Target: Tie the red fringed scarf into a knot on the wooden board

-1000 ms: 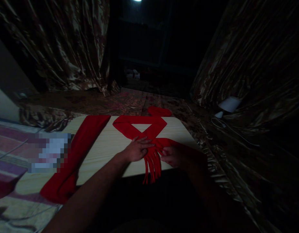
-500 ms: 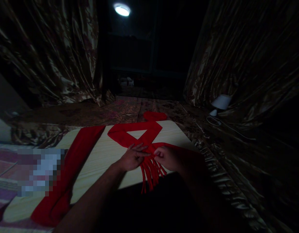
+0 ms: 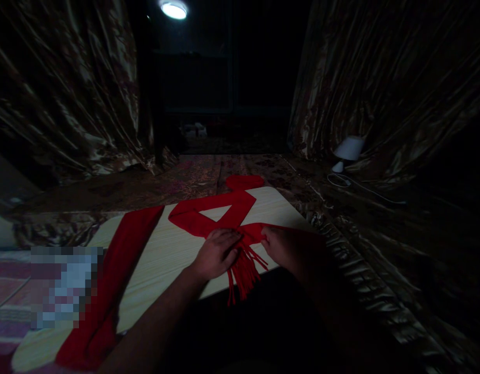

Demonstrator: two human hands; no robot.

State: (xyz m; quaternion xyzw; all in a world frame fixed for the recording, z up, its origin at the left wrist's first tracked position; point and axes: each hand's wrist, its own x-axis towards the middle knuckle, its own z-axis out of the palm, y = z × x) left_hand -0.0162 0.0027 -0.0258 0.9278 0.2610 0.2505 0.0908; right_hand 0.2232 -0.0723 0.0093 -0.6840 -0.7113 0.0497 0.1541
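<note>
Lying on the pale table (image 3: 162, 265), a red scarf (image 3: 240, 210) loops & crosses itself nr the middle, w/ a triangle of tabletop showing thru the loop. Its fringe (image 3: 245, 278) hangs over the near edge. L hand (image 3: 217, 253) rests on the crossing, fingers together & slightly bent, thumb nr the fringe; can't tell if it's gripping. R hand (image 3: 278, 245) is just to the right, fingers curled at the scarf's side strip; can't tell if it's pinching cloth. That strip runs off right, past the R hand, into the dark.

Another red cloth strip (image 3: 117, 267) lies across the table's L side, from far edge to near; a rounded red cloth (image 3: 245, 182) sits just past the far edge. Blurred-out item (image 3: 66, 285) at far L, nr striped cloth (image 3: 8, 270). White lamp (image 3: 349, 148) w/ cord (image 3: 374, 192) back R; patterned curtains (image 3: 95, 104) both sides, bright light (image 3: 174, 9) up top.
</note>
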